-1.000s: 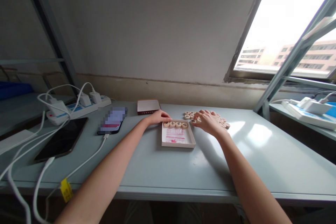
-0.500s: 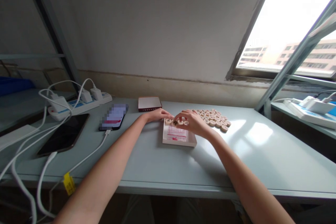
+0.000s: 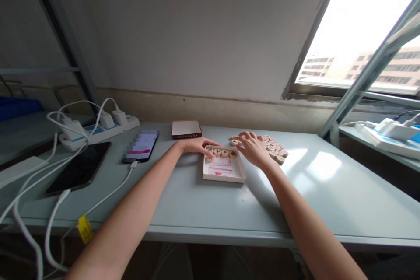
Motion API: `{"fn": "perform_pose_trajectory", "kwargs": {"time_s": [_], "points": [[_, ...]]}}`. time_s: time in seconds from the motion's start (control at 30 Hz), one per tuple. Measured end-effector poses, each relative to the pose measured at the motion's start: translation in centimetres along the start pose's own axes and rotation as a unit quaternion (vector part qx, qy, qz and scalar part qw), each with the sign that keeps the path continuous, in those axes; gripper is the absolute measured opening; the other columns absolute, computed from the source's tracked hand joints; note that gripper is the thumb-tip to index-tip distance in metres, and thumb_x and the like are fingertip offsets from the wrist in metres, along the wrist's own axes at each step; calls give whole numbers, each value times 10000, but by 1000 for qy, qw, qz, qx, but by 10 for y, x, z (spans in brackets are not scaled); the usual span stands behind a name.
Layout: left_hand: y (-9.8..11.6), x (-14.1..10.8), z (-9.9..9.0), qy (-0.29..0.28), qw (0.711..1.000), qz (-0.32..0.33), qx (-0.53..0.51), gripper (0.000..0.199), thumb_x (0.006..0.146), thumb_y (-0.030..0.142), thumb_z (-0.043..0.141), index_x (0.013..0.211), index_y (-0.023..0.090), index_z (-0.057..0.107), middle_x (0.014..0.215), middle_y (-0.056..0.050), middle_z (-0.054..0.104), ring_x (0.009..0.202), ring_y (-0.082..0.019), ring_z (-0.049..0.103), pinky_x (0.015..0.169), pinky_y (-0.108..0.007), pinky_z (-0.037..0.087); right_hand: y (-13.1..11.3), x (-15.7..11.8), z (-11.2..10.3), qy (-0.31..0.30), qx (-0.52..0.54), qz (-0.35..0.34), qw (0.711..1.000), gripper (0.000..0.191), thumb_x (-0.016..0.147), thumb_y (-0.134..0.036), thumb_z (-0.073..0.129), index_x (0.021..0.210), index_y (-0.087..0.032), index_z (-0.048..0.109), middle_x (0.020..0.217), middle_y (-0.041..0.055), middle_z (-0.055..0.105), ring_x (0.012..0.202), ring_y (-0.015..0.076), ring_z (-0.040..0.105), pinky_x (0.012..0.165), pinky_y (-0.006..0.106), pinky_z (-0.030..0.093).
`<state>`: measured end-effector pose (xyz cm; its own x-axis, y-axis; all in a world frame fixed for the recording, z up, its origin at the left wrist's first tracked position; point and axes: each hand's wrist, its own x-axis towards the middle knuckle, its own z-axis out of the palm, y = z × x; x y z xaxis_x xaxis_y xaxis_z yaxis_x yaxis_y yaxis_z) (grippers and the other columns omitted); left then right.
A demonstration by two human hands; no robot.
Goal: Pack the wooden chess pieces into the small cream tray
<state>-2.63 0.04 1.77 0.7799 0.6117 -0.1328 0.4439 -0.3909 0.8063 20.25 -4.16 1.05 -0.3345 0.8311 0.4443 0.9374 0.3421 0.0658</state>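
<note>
A shallow white box (image 3: 224,178) stands on the desk with a row of round wooden Chinese chess pieces (image 3: 225,153) along its back wall and a red-printed paper on its floor. My left hand (image 3: 196,145) grips the box's back left corner; its thumb reaches inside, over a piece at the left, and its fingers lie along the back rim. To the right of the box, my right hand (image 3: 253,148) is over the loose chess pieces (image 3: 274,151), fingers spread and fingertips down among them. It partly hides several pieces; none is visibly held.
Behind the box lies a dark red box lid (image 3: 187,129). At left are a phone (image 3: 141,145) on a cable, a dark tablet (image 3: 79,167) and a power strip (image 3: 98,133) with white cables. Wall and window frame bound the desk (image 3: 210,214) behind.
My right hand has moved from above the box to the loose pieces at right, and its fingers have spread. The left thumb has come down inside the box. The back row is now uncovered.
</note>
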Motion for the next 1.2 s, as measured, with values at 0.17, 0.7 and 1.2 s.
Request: {"fn": "perform_pose_trajectory", "kwargs": {"time_s": [0.17,0.7,1.2], "points": [[-1,1,0,0,1000,9,17,624,605,360,667,1188,251,476,1185,-29,521,1042,-205,476,788,-230,365,12,-4,12,-27,-25,-21,999,320,866,-194,334,1106,-261,534,1197,54,482,1033,225,403,779,366,280],[5,1,2,0,1000,16,25,573,619,330,652,1162,221,502,1159,-33,537,1055,-213,471,828,-250,366,5,1,6,-35,4,-28,999,188,820,-239,474,953,-207,603,998,67,606,892,211,494,747,338,278],[-6,3,1,7,1000,25,3,551,641,318,643,1164,216,500,1171,-50,528,1060,-204,466,820,-247,363,-15,2,-29,-22,273,-54,960,165,764,-289,540,912,-236,592,930,8,610,779,145,557,680,260,402]]}}
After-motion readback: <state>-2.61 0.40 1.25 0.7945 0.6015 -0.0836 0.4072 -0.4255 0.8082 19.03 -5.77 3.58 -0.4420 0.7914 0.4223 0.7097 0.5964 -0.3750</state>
